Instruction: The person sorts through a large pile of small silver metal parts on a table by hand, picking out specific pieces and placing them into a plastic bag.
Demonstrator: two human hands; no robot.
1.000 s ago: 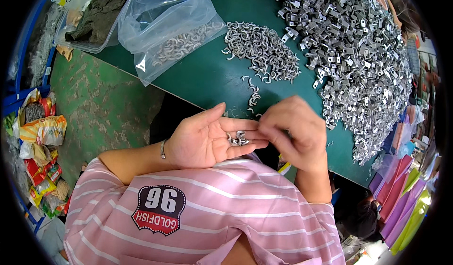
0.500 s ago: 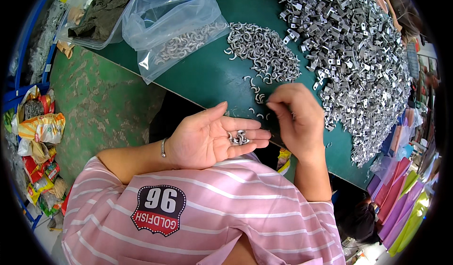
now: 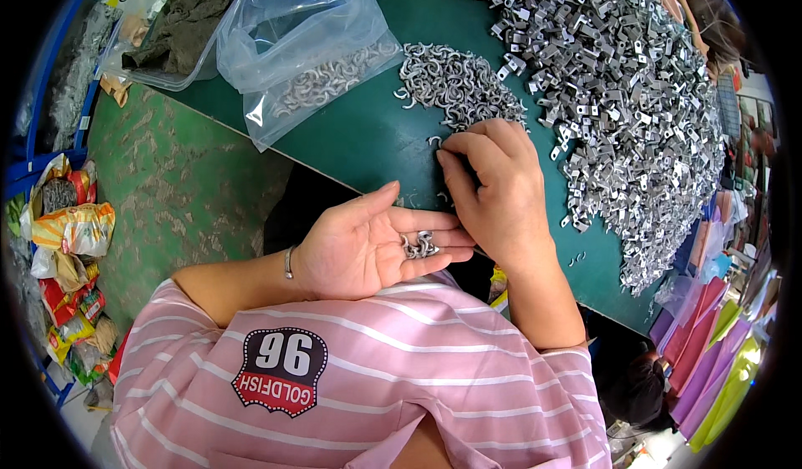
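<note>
Palm up, my left hand (image 3: 359, 248) is open, its fingers stretched out. Several small curved grey metal pieces (image 3: 420, 244) lie loose on those fingers. My right hand (image 3: 499, 189) reaches over the green table (image 3: 359, 147), palm down, thumb and forefinger curled toward each other. A single curved piece (image 3: 434, 141) sits right at its fingertips; whether anything is pinched between them is hidden. Just beyond that hand spreads a pile of the same curved pieces (image 3: 459, 85).
A clear plastic bag (image 3: 305, 43) with more curved pieces stands at the table's far left edge. A large heap of bent metal tabs with holes (image 3: 618, 101) covers the right side. A clear tub (image 3: 196, 72) with a dark cloth (image 3: 180, 26) is at the far left.
My right hand has moved away and to the left, up to the near edge of the curved-piece pile. My left hand with its pieces has hardly moved.
</note>
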